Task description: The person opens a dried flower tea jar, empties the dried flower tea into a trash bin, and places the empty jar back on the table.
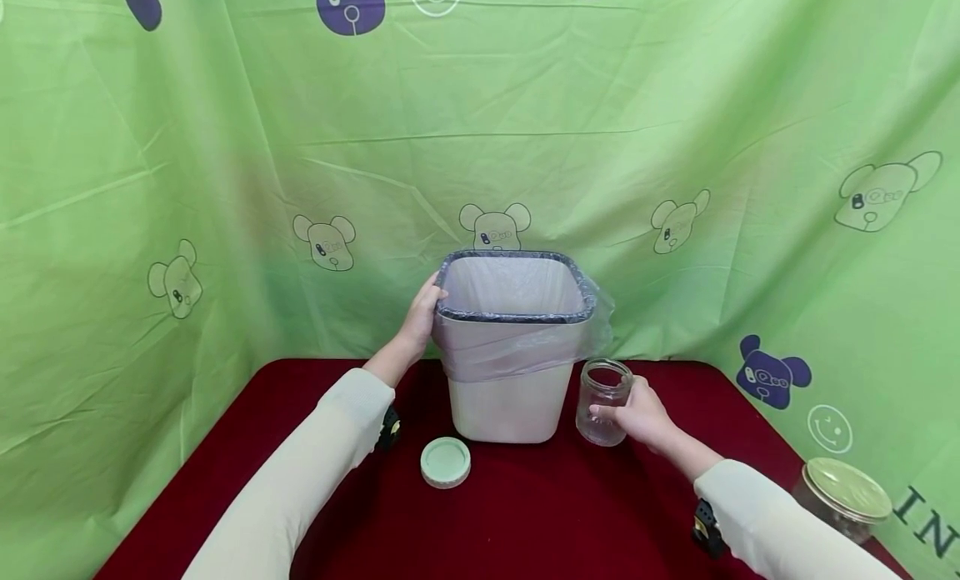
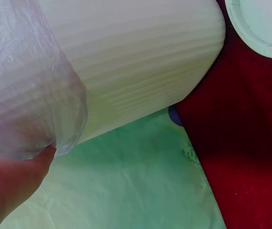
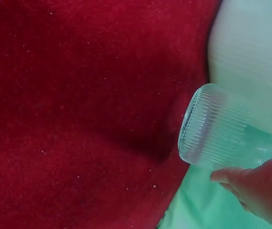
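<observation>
A pale trash can (image 1: pixel 506 409) stands on the red cloth, lined with a clear bag (image 1: pixel 517 347) whose dark edge is folded over the rim. My left hand (image 1: pixel 426 309) grips it at the upper left, thumb by the rim; some fingers are hidden behind it. In the left wrist view, a fingertip presses the bag (image 2: pixel 35 95) against the side. My right hand (image 1: pixel 637 409) holds an open glass jar (image 1: pixel 596 409) upright, just right of the can, with the thumb across its front. The right wrist view shows the ribbed base of the jar (image 3: pixel 212 129).
A pale green round lid (image 1: pixel 446 462) lies on the red cloth (image 1: pixel 525 513), in front of the can to the left. A second jar with a green lid (image 1: pixel 847 488) stands at the right edge, partly behind my sleeve. Green printed fabric (image 1: pixel 525 105) hangs around the table.
</observation>
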`<act>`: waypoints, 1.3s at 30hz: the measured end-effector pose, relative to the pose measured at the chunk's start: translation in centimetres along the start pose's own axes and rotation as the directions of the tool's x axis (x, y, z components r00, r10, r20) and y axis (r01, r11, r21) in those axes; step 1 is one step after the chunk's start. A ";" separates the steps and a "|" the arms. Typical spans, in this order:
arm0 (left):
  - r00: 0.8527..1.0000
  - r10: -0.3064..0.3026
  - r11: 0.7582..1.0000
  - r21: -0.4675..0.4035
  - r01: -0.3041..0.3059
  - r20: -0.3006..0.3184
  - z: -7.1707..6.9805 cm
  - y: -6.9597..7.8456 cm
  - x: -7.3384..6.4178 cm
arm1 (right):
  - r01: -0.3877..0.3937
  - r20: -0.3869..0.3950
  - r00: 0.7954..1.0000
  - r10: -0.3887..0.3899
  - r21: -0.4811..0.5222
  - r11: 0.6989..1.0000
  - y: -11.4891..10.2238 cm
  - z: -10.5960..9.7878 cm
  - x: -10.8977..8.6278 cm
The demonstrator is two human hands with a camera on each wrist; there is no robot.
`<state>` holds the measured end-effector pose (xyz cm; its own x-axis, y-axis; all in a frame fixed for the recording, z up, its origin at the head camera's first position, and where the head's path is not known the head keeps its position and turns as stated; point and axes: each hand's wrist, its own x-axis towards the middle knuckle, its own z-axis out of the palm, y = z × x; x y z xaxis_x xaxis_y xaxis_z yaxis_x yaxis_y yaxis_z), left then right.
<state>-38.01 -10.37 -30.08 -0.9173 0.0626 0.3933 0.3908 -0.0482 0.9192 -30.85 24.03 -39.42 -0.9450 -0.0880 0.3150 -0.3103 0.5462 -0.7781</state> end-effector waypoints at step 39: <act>1.000 -0.031 0.999 0.017 0.031 -0.004 -0.1 0.2 -0.1 | 0.085 0.076 0.992 -0.102 0.203 0.975 1.7 0.6 -0.7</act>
<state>-37.88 -10.48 -29.95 -0.9291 0.0605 0.3650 0.3638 -0.0293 0.9310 -30.75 24.57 -41.31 -0.9134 -0.2065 0.3507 -0.4040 0.3558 -0.8427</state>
